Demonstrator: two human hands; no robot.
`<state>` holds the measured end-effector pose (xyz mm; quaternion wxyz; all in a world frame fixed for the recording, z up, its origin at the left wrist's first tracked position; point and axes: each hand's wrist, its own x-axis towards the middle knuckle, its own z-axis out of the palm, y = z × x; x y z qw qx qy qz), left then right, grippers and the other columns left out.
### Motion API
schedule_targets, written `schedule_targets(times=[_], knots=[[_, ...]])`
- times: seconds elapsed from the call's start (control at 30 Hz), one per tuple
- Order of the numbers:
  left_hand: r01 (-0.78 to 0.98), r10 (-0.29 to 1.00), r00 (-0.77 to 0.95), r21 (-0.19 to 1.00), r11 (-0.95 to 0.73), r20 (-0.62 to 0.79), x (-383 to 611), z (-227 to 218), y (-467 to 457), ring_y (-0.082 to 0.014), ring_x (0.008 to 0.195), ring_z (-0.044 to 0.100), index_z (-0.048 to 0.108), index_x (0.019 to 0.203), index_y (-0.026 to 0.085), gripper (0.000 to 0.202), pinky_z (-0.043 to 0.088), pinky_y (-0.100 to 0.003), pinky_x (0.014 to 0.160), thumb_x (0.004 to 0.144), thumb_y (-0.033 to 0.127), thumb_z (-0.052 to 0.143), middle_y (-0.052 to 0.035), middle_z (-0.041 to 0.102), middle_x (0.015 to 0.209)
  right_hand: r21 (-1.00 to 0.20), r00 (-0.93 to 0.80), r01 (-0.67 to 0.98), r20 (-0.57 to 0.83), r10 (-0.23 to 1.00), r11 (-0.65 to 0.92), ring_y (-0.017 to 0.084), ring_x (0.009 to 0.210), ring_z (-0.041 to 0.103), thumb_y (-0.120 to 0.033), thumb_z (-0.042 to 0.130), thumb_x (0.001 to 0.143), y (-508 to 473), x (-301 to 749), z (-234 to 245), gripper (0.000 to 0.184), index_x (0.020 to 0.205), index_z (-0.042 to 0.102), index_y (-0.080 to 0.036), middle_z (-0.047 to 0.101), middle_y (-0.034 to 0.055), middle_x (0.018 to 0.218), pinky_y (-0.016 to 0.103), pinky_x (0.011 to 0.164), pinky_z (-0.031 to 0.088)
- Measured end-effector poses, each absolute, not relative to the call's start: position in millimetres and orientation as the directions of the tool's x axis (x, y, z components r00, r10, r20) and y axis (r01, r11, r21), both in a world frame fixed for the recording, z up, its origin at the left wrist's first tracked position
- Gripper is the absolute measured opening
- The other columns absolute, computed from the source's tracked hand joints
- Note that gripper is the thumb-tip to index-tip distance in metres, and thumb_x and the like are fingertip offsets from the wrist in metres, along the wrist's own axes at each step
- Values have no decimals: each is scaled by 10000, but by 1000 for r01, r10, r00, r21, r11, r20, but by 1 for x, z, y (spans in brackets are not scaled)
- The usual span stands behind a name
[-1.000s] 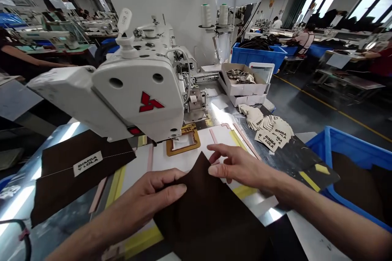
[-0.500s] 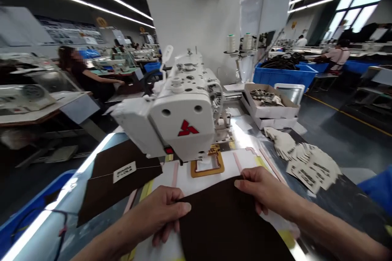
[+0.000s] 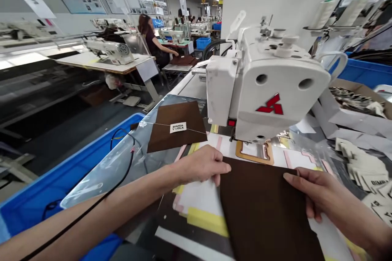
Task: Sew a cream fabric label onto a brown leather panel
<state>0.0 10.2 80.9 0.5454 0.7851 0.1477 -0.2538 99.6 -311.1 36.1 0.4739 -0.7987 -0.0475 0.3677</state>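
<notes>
A dark brown fabric piece [image 3: 260, 208] lies on a white template with yellow and pink strips [image 3: 202, 202], in front of the white sewing machine [image 3: 269, 85]. My left hand [image 3: 202, 165] pinches the piece's left top corner. My right hand [image 3: 321, 195] grips its right top corner, thumb on top. An orange frame [image 3: 254, 155] sits under the machine head, just beyond the fabric's far edge. A second brown piece with a sewn-on white label [image 3: 176, 126] lies to the left of the machine.
A pile of white labels [image 3: 367, 171] lies at right, with a cardboard box of parts [image 3: 358, 98] behind it. A blue bin [image 3: 45, 195] and a black cable [image 3: 122, 159] are at left. Another person [image 3: 153, 40] sits at a far table.
The view has swung left. Both hands have spread the brown piece flat and now hold its two top corners closer to the orange frame under the machine head.
</notes>
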Motion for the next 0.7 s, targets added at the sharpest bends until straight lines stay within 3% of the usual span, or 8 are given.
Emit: schedule_targets(times=[0.13, 0.27, 0.5, 0.7], knots=[[496, 9, 838, 755, -429, -546, 9, 81, 19, -77, 477, 364, 521, 576, 177, 441, 229, -240, 474, 848, 487, 676, -36, 685, 601, -791, 743, -277, -536, 399, -546, 108, 433, 486, -679, 719, 897, -307, 106, 39, 512, 771, 551, -212, 473, -55, 484, 190, 414, 348], [435, 1, 858, 727, -532, -513, 28, 71, 28, -103, 477, 380, 582, 561, 177, 458, 233, -276, 488, 856, 521, 650, -56, 686, 591, -788, 747, -211, -512, 425, -578, 108, 418, 538, -516, 640, 952, -290, 116, 46, 389, 748, 484, -224, 544, -41, 530, 185, 380, 331], [356, -79, 827, 627, -693, -557, 59, 54, 47, -128, 460, 373, 435, 571, 218, 442, 249, -285, 505, 841, 515, 621, -62, 663, 521, -788, 693, -212, -538, 480, -577, 138, 375, 576, -251, 641, 884, -278, 137, 51, 221, 726, 488, -227, 579, -37, 469, 180, 327, 347], [365, -81, 812, 612, -701, -578, 62, 54, 54, -136, 455, 359, 425, 574, 223, 451, 227, -290, 513, 816, 547, 625, -44, 617, 483, -779, 612, -235, -583, 534, -581, 127, 383, 585, -208, 594, 876, -285, 135, 52, 191, 725, 477, -224, 676, -2, 553, 174, 321, 372]])
